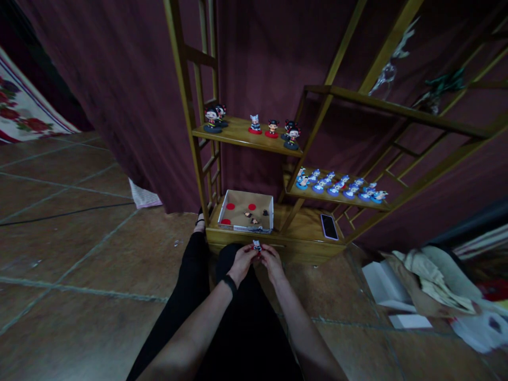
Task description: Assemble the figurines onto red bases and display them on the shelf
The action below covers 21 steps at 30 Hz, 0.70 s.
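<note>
My left hand [240, 263] and my right hand [272, 260] meet over my knees, both pinched on one small figurine [256, 245] with a white top and a red base. Just beyond them a shallow cardboard box [270, 209] sits on the bottom shelf, holding red discs and a few small dark pieces. Figurines on red and dark bases [272, 128] stand on the upper left shelf. A row of several blue-and-white figurines [337, 186] lines the middle right shelf.
The wooden shelf unit [186, 95] stands against a dark maroon curtain [119, 95]. A phone [329, 226] lies on the bottom shelf to the right of the box. White boxes [383, 286] and crumpled cloth and bags [428, 275] lie on the tiled floor at right.
</note>
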Each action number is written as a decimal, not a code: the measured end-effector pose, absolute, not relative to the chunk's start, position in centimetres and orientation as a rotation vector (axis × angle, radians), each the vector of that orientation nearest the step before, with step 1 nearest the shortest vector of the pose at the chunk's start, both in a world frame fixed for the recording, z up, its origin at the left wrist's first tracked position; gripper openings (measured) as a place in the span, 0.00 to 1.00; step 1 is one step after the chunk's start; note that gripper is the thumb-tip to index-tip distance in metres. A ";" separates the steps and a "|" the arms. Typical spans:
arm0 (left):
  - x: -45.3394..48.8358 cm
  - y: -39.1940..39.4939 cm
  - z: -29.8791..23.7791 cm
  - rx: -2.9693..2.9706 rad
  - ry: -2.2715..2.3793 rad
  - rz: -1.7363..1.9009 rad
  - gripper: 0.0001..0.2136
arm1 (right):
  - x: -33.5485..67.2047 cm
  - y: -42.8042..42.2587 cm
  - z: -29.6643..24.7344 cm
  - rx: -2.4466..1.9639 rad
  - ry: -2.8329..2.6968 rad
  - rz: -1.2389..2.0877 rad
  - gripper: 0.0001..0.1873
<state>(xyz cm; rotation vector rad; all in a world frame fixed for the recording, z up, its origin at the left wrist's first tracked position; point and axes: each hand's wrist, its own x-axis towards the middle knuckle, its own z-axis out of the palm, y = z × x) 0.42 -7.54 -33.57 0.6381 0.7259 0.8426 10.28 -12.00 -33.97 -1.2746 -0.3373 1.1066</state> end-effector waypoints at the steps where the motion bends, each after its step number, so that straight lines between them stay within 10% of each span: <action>1: 0.5 -7.6 -33.5 0.642 0.730 0.846 0.11 | 10.2 -12.0 -33.9 -1.267 -0.338 1.105 0.18; 21: 0.1 -7.4 -33.8 0.554 0.675 0.815 0.11 | 10.2 -11.8 -34.0 -1.279 -0.322 1.089 0.20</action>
